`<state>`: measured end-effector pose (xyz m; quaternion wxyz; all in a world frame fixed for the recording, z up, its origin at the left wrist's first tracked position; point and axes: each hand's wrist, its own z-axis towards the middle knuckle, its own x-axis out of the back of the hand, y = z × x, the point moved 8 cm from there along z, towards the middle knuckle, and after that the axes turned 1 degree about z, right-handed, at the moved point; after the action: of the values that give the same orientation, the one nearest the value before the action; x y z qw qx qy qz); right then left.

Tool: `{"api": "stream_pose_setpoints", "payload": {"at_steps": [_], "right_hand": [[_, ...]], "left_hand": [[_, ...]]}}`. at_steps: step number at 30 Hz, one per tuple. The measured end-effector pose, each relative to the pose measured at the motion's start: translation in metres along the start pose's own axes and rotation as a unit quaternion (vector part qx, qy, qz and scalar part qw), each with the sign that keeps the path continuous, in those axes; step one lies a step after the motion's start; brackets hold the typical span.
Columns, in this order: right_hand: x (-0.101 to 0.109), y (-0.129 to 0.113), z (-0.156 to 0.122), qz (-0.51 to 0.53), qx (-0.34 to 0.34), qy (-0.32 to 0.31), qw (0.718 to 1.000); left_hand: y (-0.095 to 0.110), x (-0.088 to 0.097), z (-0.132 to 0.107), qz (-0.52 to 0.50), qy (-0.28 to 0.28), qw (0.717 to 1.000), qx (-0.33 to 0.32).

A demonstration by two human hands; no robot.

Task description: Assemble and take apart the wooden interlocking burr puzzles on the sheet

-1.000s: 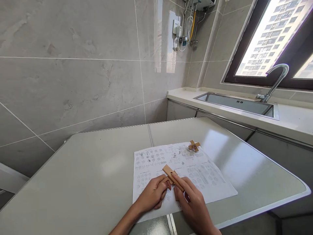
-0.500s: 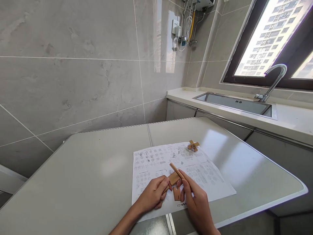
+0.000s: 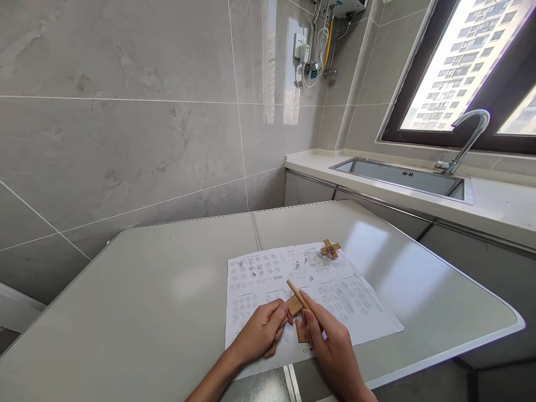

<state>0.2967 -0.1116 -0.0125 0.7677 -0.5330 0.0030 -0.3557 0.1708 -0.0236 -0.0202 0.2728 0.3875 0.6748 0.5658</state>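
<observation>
In my left hand I grip a flat wooden puzzle piece, its fingers closed around the near end. My right hand pinches a thin wooden strip, which lies slanted across that flat piece and seems to touch it. Just below, a notched wooden piece rests on the printed sheet, partly hidden by my right fingers. A cross-shaped wooden piece with a dark mark sits on the sheet's far right corner.
The sheet lies on a pale folding table with a seam across it. A tiled wall rises behind. At the right stand a counter with a sink, a faucet and a window.
My right hand has moved slightly left with the thin strip, which now covers the flat piece a little farther left. My left hand has barely moved.
</observation>
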Motion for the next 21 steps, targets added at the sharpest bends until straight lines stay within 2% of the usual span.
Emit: {"api": "stream_pose_setpoints", "payload": {"at_steps": [9,21], "right_hand": [[-0.002,-0.009,0.002,-0.022,0.061,-0.021,0.998],[-0.003,-0.012,0.003,-0.028,0.097,-0.03,0.994]], "left_hand": [[-0.001,0.002,0.0,-0.007,-0.008,1.0,-0.004],[-0.001,0.006,0.0,0.003,-0.028,1.0,0.006]]}}
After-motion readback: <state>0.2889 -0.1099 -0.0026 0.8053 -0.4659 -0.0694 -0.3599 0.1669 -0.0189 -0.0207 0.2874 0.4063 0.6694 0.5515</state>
